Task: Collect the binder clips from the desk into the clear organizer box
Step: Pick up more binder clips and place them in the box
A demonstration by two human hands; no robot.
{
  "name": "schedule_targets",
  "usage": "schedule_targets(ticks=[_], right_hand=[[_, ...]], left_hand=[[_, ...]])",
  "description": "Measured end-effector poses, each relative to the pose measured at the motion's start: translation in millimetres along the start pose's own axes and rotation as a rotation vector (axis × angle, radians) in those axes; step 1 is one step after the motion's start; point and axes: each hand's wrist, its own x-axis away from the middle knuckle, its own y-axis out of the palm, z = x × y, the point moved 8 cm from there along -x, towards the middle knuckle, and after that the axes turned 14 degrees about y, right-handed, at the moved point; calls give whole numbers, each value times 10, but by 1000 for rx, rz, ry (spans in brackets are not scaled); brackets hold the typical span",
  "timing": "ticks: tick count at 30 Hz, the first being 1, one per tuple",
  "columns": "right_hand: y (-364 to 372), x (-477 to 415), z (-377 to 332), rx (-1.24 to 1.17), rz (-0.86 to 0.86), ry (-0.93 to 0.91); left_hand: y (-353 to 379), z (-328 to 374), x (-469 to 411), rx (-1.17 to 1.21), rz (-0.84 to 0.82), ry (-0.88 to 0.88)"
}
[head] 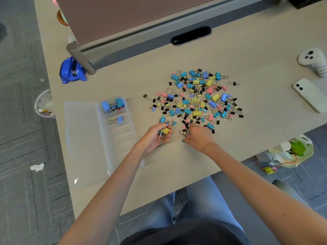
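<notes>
1. A blue bag (pixel 71 71) lay at the far left of the desk (pixel 177 167), beside a metal post (pixel 81 57).
2. The clear box (pixel 83 138) sat open near the left edge. Its farthest compartment held several blue clips (pixel 113 105), and the next held a single clip (pixel 117 119).
3. The left hand (pixel 157 134), just right of the box, was curled round a yellow clip (pixel 165 130) and a few others, their wire handles hanging below the palm.
4. The pile (pixel 196 98) of mixed-colour clips spread across mid-desk beyond both hands.
5. The right hand (pixel 199 137) lay knuckles-up on the pile's near edge, its fingertips hidden among clips. Whether it gripped any could not be told.
6. A phone (pixel 309 94) and a white controller (pixel 313 59) lay far right.
</notes>
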Motion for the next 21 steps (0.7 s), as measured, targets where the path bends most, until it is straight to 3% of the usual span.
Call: schedule_targets(ticks=[5, 11, 21], right_hand=[[-18, -128, 211, -453, -168, 174], [-79, -298, 411, -971, -376, 205], [-269, -520, 698, -1399, -706, 221]], left_hand=[[72, 16, -53, -37, 68, 33], [238, 103, -211, -99, 82, 84], [574, 214, -600, -379, 209, 153]])
